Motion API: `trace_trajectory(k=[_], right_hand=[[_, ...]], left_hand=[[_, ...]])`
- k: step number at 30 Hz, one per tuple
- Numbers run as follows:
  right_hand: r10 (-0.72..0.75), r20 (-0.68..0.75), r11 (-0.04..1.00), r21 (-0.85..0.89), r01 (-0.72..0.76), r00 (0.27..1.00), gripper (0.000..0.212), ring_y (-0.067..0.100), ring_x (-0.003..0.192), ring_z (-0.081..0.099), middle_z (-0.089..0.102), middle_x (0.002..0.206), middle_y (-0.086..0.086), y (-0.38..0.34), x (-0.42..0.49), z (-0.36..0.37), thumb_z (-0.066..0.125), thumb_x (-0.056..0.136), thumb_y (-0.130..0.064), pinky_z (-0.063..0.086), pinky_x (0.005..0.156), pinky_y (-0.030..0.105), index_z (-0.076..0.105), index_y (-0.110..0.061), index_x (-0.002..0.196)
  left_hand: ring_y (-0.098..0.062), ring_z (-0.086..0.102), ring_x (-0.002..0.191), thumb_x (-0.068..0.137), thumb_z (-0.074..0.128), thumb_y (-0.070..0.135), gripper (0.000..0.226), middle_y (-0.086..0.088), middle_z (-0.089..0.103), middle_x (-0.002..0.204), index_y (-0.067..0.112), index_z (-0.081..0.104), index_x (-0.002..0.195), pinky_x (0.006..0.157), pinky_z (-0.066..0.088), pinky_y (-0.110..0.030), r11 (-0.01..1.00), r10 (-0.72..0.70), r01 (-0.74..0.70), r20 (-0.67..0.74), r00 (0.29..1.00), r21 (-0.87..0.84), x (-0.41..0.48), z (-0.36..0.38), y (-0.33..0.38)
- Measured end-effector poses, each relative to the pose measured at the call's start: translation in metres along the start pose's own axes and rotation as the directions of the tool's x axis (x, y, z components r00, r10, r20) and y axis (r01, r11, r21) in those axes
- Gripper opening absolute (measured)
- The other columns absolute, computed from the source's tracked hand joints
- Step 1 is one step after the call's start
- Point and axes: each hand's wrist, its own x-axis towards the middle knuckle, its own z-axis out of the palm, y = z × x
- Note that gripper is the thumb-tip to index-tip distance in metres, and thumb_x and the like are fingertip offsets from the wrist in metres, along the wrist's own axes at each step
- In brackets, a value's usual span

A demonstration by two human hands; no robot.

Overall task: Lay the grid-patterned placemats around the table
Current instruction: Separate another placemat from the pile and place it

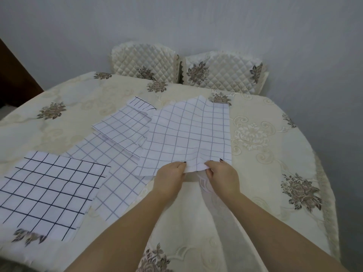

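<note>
Fingers of my left hand (170,178) and right hand (223,174) pinch the near edge of the pale-grid placemat (188,134), spread toward twelve o'clock on the tabletop (265,158); a dark-grid placemat (49,193) lies at nine o'clock.

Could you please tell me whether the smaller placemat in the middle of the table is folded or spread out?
Folded: the smaller placemat shows stacked layers along its near edge, unlike the spread placemat beside it.

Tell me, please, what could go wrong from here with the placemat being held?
The left hand and right hand pinch the near edge of the held placemat close together, so it may settle creased. It appears to overlap the folded placemat, so pulling could drag that one askew.
</note>
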Motion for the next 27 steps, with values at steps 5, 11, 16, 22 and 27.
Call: trace_trajectory(k=[5,11,16,22,27], right_hand=[[0.012,0.012,1.000,0.013,-0.012,1.000,0.015,0.034,0.080,0.065,0.074,0.082,0.010,0.000,-0.010,-0.027,0.062,0.082,-0.008,0.053,0.073,0.038,0.074,-0.009,0.091],[0.032,0.006,0.999,-0.001,-0.032,0.999,0.016,0.032,0.087,0.066,0.075,0.092,0.008,0.007,-0.035,-0.059,0.061,0.086,-0.011,0.052,0.072,0.040,0.074,-0.011,0.096],[0.096,0.040,0.995,-0.029,-0.095,0.995,0.021,0.028,0.094,0.065,0.073,0.102,0.006,0.015,-0.056,-0.081,0.058,0.089,-0.013,0.049,0.077,0.036,0.073,-0.013,0.103],[0.202,0.035,0.979,-0.020,-0.201,0.979,0.026,0.027,0.097,0.066,0.073,0.107,0.005,0.024,-0.089,-0.106,0.054,0.092,-0.013,0.047,0.078,0.032,0.071,-0.016,0.111],[0.289,0.022,0.953,0.091,-0.290,0.957,0.019,0.022,0.085,0.066,0.074,0.095,0.003,0.032,-0.120,-0.123,0.057,0.091,-0.014,0.044,0.068,0.028,0.073,-0.015,0.101]], left_hand=[[-0.016,0.059,0.054,0.051,0.075,-0.003,0.027,0.006,0.063,0.061,0.019,0.062,0.063,0.043,0.034,-0.020,0.989,-0.104,0.100,0.039,0.994,0.108,-0.018,-0.020,-0.014],[-0.023,0.050,0.055,0.081,0.052,0.005,0.024,-0.001,0.049,0.056,0.015,0.047,0.059,0.049,0.031,-0.027,0.976,-0.204,0.200,0.046,0.978,0.092,-0.041,-0.054,-0.015],[-0.023,0.060,0.067,0.092,0.050,0.014,0.021,-0.003,0.067,0.074,0.012,0.067,0.080,0.058,0.044,-0.031,0.970,-0.242,0.242,-0.007,0.970,0.013,-0.062,-0.072,-0.020],[-0.019,0.064,0.087,0.093,0.054,0.019,0.018,0.002,0.073,0.094,0.015,0.071,0.098,0.077,0.048,-0.031,0.951,-0.275,0.264,-0.043,0.961,-0.162,-0.092,-0.091,-0.016],[-0.018,0.064,0.088,0.091,0.059,0.016,0.014,0.002,0.073,0.094,0.014,0.072,0.096,0.077,0.046,-0.028,0.923,-0.302,0.271,-0.079,0.950,-0.274,-0.120,-0.106,-0.009]])
